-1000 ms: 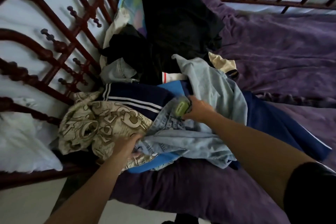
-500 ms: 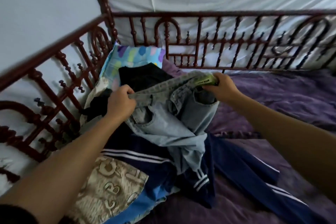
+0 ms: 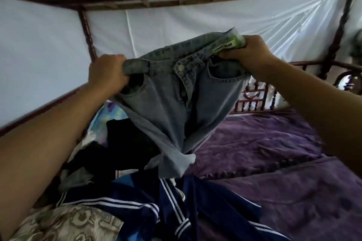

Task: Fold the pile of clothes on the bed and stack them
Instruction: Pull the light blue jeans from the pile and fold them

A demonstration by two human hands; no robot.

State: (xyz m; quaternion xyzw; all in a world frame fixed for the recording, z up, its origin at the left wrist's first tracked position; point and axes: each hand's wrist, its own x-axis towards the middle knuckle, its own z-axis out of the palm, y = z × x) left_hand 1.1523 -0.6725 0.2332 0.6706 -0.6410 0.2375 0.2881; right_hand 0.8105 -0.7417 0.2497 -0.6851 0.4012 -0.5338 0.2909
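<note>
Jeans (image 3: 176,100) waistband between left hand (image 3: 106,73) and right hand (image 3: 252,51) fingers (image 3: 228,55)

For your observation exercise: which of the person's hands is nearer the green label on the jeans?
Right. The right hand grips the waistband right at the green label; the left hand grips the opposite end of the jeans waistband, well away from it.
</note>
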